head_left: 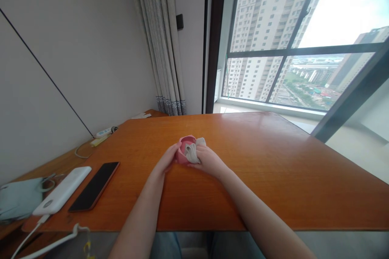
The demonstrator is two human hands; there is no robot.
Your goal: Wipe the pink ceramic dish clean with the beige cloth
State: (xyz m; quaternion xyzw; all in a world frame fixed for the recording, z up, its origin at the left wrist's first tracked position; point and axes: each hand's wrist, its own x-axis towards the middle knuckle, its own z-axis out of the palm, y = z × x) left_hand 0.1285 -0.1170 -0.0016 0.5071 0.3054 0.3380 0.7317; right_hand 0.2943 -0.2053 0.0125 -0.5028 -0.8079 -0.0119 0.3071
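Observation:
A small pink bowl-like dish (189, 139) is held just over the wooden table in front of me, its open side tilted toward me. My left hand (169, 158) grips its left rim, fingers closed around the edge. In my right hand (210, 160) is a folded whitish cloth (192, 153), pinched and pressed against the right side of the dish's opening. The cloth hides part of the dish's inside. Whether the dish's base touches the table I cannot tell.
On the left lie a dark phone (95, 186), a white power bank (63, 190) with a cable, and a pale pouch (21, 198). A power strip (103, 132) sits by the wall. The wooden tabletop (273, 170) reaches toward the window; its front edge is near my lap.

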